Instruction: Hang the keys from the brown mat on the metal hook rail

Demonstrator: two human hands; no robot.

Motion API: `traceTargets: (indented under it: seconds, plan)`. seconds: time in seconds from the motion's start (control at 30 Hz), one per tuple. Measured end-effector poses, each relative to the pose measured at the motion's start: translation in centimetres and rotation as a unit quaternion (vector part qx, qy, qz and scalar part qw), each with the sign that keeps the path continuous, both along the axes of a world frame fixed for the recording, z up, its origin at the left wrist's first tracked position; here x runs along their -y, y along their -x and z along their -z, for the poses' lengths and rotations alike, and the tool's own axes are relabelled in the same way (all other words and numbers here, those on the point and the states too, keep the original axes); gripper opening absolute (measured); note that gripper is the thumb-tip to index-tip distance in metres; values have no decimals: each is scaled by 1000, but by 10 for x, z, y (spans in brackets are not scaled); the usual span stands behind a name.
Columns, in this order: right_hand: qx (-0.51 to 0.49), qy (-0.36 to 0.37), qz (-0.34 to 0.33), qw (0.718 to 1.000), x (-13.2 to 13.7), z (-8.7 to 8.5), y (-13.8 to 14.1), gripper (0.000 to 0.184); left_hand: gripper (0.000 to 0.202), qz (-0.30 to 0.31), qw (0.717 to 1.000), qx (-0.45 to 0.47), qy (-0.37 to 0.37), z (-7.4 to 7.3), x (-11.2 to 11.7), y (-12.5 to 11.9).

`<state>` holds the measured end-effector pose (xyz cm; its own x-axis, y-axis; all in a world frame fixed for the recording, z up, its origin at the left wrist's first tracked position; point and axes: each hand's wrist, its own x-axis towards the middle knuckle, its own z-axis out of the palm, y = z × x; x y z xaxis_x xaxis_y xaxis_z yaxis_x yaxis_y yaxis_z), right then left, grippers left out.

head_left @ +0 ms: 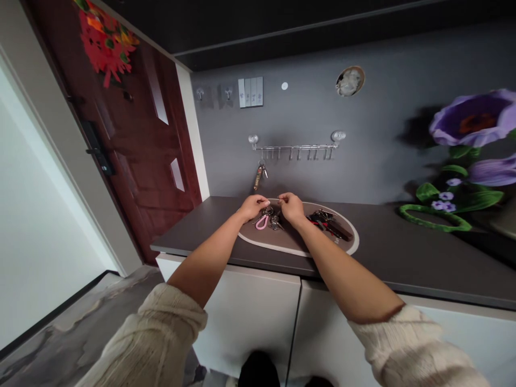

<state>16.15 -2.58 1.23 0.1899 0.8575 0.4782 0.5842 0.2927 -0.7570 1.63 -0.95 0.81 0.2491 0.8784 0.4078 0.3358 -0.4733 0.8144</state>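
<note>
Pinching over an oval tray (290, 242) — left hand (253, 207), right hand (291, 208) — above its keys (324, 223).

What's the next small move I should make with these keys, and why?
I'd probably lift the key ring with the pink loop next: it lies just below your left hand on the oval mat, and the wall rail of hooks has free hooks beside the one bunch of keys hanging there.
</note>
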Motion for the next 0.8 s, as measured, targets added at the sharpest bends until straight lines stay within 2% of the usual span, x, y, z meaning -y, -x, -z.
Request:
traceTargets:
  seconds: [0.13, 0.37, 0.6, 0.8]
  plan:
    - [0, -6, -1, 1000, 1, -1, 1, 16, 15, 31, 993, 91, 72, 1, -3, -1]
    - [-4, -10, -5, 1000, 0, 0, 2, 16, 14, 77, 963, 216, 143, -4, 0, 0]
    - [-10, -6, -4, 1000, 1, -1, 3, 17, 13, 79, 939, 292, 165, -11, 2, 4]
    - [-20, -31, -38, 999, 5, -2, 7, 15, 7, 110, 910, 362, 173, -13, 2, 4]
